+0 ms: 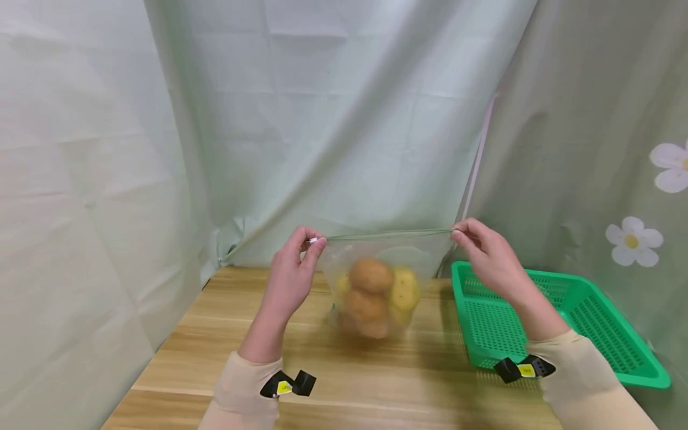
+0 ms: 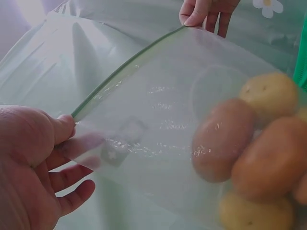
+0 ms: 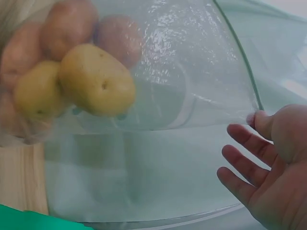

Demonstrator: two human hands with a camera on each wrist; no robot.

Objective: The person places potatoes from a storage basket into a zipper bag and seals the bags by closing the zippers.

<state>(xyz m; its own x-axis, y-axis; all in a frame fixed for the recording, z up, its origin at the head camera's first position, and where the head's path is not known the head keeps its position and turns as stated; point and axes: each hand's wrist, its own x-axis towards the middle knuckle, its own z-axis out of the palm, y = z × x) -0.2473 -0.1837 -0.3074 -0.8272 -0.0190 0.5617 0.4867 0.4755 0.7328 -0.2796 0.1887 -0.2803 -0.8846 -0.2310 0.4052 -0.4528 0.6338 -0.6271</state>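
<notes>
Head view with both wrist views. A clear zip-top bag hung above a wooden table, stretched taut between two hands. The left hand pinched the bag's left top corner between thumb and forefinger, beside the small white slider at that end of the green seal strip; the left wrist view showed its remaining fingers loosely curled behind the film. The right hand pinched the bag's right top corner between thumb and forefinger, and in the right wrist view its other fingers lay spread and relaxed below the corner. The seal strip ran straight from one hand to the other. Several potatoes, some brown and some yellow, sat bunched at the bottom of the bag, just above the table. A green plastic basket rested on the table to the right of the bag, partly beneath the right forearm. Pale green cloth hung behind the bag, printed with white flowers on its right portion. Black straps with small yellow tags sat on both wrists; any writing on the tags was too small to read.
</notes>
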